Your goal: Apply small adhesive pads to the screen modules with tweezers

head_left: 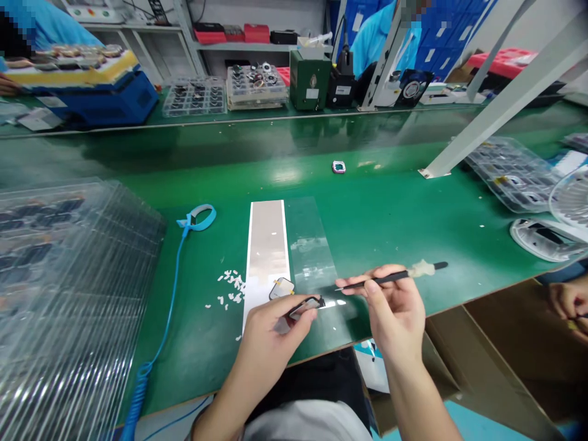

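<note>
Tweezers (pixel 377 280), slim and black, pinched in right hand (pixel 395 312), left hand (pixel 271 343) clasping thin black-edged piece (pixel 304 308)

The head camera is riding on the person's head and is looking forward and down across the green desk (pixel 381 208). It is sitting just behind the desk's near edge, so the left hand (pixel 271 343) and right hand (pixel 395 312) are appearing close up at lower centre, with the forearms entering from the bottom edge. The far shelf (pixel 239 46) is lying well away along the top of the frame, and the wide view is curving toward the edges.
</note>
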A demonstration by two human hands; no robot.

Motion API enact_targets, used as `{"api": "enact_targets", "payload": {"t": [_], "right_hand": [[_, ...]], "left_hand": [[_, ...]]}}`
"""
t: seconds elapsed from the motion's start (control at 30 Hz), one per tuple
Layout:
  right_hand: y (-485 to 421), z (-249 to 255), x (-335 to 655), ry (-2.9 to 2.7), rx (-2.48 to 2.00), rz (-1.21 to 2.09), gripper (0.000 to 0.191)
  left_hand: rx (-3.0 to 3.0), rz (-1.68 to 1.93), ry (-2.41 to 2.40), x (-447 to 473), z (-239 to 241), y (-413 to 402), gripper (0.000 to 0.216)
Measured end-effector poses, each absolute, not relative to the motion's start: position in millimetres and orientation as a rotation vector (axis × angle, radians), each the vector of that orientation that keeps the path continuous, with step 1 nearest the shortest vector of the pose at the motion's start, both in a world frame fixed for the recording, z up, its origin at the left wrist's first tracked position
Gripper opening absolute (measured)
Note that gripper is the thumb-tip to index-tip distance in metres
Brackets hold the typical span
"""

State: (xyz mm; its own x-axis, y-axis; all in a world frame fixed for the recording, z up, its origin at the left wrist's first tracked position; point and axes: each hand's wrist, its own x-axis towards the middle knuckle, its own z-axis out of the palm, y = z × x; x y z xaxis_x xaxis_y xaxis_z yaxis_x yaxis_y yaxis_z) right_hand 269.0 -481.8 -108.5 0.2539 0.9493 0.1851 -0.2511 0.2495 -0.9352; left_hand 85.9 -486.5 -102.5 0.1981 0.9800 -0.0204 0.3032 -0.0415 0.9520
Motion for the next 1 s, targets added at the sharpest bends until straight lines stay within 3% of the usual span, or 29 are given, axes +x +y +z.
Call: {"api": "enact_targets", "payload": {"t": [0.23, 0.37, 0.73, 1.0], "right_hand": [[-495.8, -86.2, 235.6, -1.153, -0.757, 0.849, 0.026], [-495.4, -88.1, 229.2, -1.185, -0.728, 0.826, 0.031], [-494.5, -92.5, 214.8, -1.232, -0.714, 0.754, 0.033], [-493.4, -103.3, 206.6, -1.125, -0.793, 0.772, 0.029]], "left_hand": [[1.447, 0.982, 1.197, 84.3, -92.3, -483.7, 0.025], [1.504, 1.064, 1.187, 85.4, -92.7, -481.2, 0.019], [1.639, 1.111, 1.214, 88.3, -102.8, -479.8, 0.033], [1.738, 0.947, 1.334, 87.3, -104.5, -483.8, 0.052]]}}
